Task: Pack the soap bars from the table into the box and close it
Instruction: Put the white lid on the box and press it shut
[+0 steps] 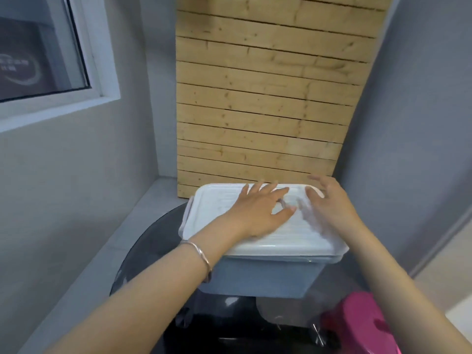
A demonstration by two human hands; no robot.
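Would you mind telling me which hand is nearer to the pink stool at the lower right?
The right. The right hand rests near the white lid's right side, above the pink stool; the left hand lies flat on the lid's middle, farther left.

Slatted pale wood panel (pixel 268 98), upright, centre to upper right of frame. White-framed window (pixel 51 60), upper left. Grey walls (pixel 63 187) either side. Pink plastic item (pixel 362 323), lower right corner. Silver bangle (pixel 201 256), lower centre-left.

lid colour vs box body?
Lid white, box pale blue-grey; head view.
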